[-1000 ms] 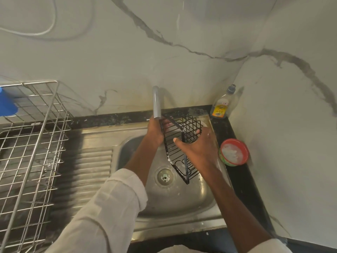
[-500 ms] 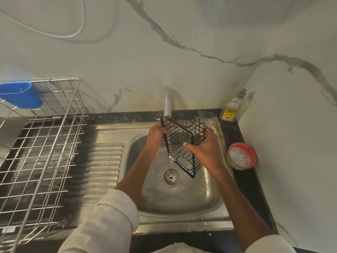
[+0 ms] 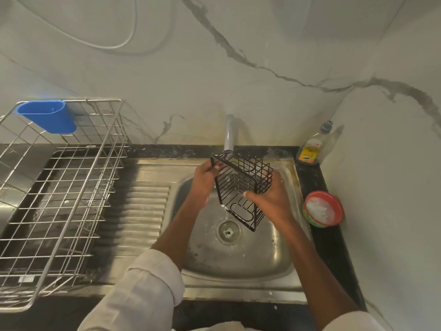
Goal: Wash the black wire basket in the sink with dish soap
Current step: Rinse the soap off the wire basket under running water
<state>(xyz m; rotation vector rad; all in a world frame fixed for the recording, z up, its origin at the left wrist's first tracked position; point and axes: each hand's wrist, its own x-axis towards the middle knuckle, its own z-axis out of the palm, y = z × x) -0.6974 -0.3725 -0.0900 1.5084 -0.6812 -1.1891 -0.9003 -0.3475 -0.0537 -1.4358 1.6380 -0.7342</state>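
Left hand [image 3: 202, 180] and right hand [image 3: 269, 199] grip black wire basket [image 3: 238, 189] (tilted) over sink [image 3: 238, 259].

The person is wearing a white or cream long-sleeved top, the left sleeve [image 3: 148, 280] looking pushed up, both forearms showing bare.

A: I log the sink [image 3: 238, 263]: brushed steel, dull sheen, spotted. Black wire basket [image 3: 241, 187]: coated metal, slightly glossy.

B: I note the rack [image 3: 71, 187]: bright chromed wire. Blue cup [image 3: 47, 115]: smooth matt plastic.
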